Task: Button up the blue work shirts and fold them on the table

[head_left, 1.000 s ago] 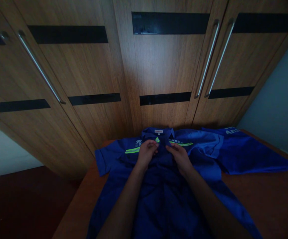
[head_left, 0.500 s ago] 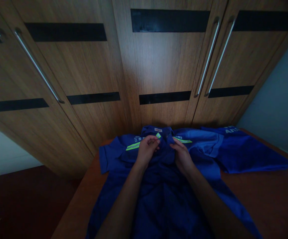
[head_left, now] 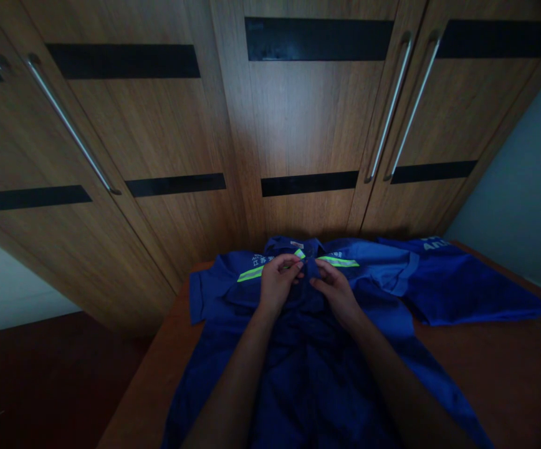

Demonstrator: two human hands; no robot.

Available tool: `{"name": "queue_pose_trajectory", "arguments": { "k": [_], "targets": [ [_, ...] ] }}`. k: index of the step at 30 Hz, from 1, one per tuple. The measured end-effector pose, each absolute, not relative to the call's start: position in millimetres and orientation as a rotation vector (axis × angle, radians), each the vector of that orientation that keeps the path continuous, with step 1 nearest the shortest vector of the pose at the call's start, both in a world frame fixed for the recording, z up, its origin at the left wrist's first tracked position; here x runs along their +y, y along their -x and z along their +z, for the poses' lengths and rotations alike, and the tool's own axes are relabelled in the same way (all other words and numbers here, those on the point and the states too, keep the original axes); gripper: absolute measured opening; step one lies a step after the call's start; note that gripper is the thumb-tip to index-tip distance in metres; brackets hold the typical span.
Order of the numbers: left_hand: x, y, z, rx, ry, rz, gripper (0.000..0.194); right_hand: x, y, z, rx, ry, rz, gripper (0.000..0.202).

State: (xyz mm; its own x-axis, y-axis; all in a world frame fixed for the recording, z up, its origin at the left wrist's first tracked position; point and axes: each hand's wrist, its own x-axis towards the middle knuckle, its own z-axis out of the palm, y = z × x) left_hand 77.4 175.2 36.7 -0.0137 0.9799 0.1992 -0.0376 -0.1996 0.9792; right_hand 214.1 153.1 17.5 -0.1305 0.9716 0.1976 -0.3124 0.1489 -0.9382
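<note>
Garment [head_left: 305, 365] runs lengthwise, collar [head_left: 277, 244] toward wardrobe [head_left: 308, 118], left hand [head_left: 277, 282] and right hand [head_left: 338, 292] pinching it.

The fingers [head_left: 330, 272] of the right hand [head_left: 341, 298], farther off half a second ago, have come back in close to the left hand [head_left: 275, 288], narrowing the gap between the front edges of the work shirt [head_left: 310, 349]. The neck label [head_left: 297, 244] has tipped from level to slanted and shows less. The sleeve at the view's left [head_left: 196, 296] has been drawn inward across the worktop [head_left: 158, 355].
</note>
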Motion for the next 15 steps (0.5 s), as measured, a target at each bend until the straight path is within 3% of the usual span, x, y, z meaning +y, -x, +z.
{"name": "queue_pose_trajectory", "arguments": {
  "k": [7,15],
  "targets": [
    [177,-81,29,1.131,-1.436,1.407,0.008,158,-211,6,-1.339,0.767,1.323,0.047],
    [177,-81,25,1.175,-1.482,1.387,0.006,157,-206,-2,-1.703,1.185,0.782,0.055]
  ]
}}
